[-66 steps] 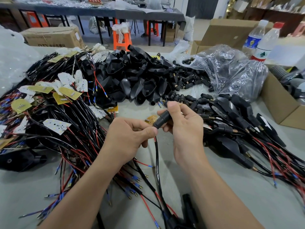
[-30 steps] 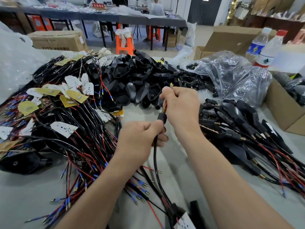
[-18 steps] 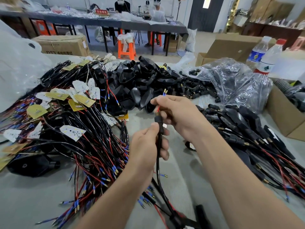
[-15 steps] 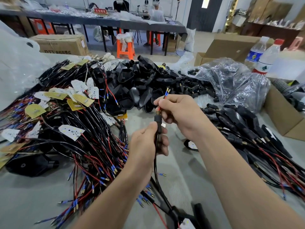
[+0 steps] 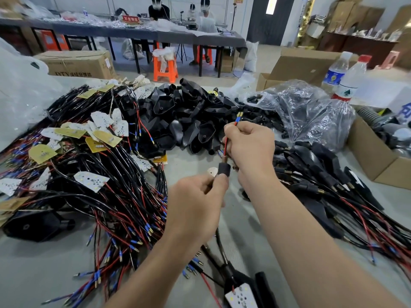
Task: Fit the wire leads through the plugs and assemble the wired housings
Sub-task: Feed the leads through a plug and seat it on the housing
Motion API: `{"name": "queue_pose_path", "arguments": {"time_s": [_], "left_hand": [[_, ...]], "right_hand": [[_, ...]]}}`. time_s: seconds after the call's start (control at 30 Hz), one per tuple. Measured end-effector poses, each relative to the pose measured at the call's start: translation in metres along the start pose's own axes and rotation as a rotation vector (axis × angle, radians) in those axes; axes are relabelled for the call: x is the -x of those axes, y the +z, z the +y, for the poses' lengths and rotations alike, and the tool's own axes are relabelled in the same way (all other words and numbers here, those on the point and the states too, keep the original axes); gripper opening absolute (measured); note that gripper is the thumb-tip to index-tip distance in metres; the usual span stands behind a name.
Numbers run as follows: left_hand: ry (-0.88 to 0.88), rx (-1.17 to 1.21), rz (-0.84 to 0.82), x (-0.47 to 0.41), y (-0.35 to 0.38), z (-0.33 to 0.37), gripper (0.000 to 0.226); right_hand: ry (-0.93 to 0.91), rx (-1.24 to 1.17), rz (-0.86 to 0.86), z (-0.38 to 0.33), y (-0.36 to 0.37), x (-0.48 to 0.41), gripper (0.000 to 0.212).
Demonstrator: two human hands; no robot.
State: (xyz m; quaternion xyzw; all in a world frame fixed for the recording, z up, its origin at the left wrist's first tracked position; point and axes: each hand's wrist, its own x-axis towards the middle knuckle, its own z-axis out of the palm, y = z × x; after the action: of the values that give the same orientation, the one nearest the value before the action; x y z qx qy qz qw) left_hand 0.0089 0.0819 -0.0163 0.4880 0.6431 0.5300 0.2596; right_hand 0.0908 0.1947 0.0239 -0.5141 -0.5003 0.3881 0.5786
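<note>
Here we see the left hand [image 5: 195, 205] pinched on a small black plug [image 5: 223, 168], held above the middle of the grey desk [image 5: 233, 227]. The right hand [image 5: 251, 147], just beyond it, is closed on the wire leads [image 5: 231, 130]; they rise out of the plug's top, run through the fist, and show their blue and yellow tips above the knuckles. A black cable [image 5: 219, 241] drops from under the left hand toward the near edge, where a white LED board [image 5: 241, 297] lies.

To the left sprawls a big tangle of black and red wires [image 5: 106, 192], dotted with white and yellow boards [image 5: 95, 134]. Behind the hands, at the far middle, we find a heap of black housings [image 5: 189, 116], and to its right a scatter of small black plugs beside a crumpled clear plastic bag [image 5: 307, 112]. On the right lie assembled housings with wires [image 5: 322, 174], close against the right forearm.

Two water bottles [image 5: 349, 78] stand far right, near open cardboard boxes [image 5: 378, 156]. At a far table three people sit
</note>
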Motion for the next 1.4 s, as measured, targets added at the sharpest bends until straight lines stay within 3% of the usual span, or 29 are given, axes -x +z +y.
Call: {"name": "queue_pose_path", "arguments": {"time_s": [0.23, 0.43, 0.6, 0.77, 0.83, 1.0, 1.07, 1.1, 1.23, 1.33, 1.4], "left_hand": [[-0.149, 0.464, -0.297, 0.001, -0.004, 0.007, 0.038], [-0.113, 0.400, -0.229, -0.004, -0.007, 0.007, 0.044], [-0.273, 0.504, -0.403, -0.003, -0.007, 0.007, 0.038], [-0.386, 0.541, -0.466, -0.005, -0.011, 0.009, 0.040], [-0.361, 0.547, -0.438, -0.006, -0.012, 0.009, 0.039], [-0.285, 0.543, -0.296, -0.009, -0.014, 0.008, 0.036], [-0.247, 0.520, -0.257, -0.011, -0.015, 0.006, 0.036], [-0.225, 0.492, -0.240, -0.011, -0.015, 0.005, 0.035], [-0.210, 0.381, -0.185, -0.014, -0.014, -0.002, 0.031], [-0.256, 0.338, -0.269, -0.017, -0.017, -0.008, 0.016], [-0.271, 0.373, -0.284, -0.020, -0.018, -0.010, 0.021]], "right_hand": [[0.124, -0.175, 0.160, -0.014, -0.015, -0.036, 0.041], [0.277, -0.351, 0.179, -0.015, -0.030, -0.059, 0.022], [0.336, -0.435, 0.260, -0.009, -0.039, -0.066, 0.022], [0.372, -0.809, 0.235, -0.014, -0.053, -0.050, 0.013], [0.368, -0.817, 0.109, -0.015, -0.056, -0.032, 0.013], [0.278, -0.198, -0.512, 0.000, -0.056, 0.029, 0.018], [0.262, -0.192, -0.713, 0.007, -0.054, 0.045, 0.019], [0.248, -0.218, -0.735, 0.011, -0.052, 0.049, 0.018], [0.198, -0.294, -0.511, 0.018, -0.044, 0.046, 0.016], [0.245, -0.433, -0.337, 0.018, -0.044, 0.040, 0.016], [0.250, -0.521, -0.246, 0.017, -0.048, 0.036, 0.014]]}}
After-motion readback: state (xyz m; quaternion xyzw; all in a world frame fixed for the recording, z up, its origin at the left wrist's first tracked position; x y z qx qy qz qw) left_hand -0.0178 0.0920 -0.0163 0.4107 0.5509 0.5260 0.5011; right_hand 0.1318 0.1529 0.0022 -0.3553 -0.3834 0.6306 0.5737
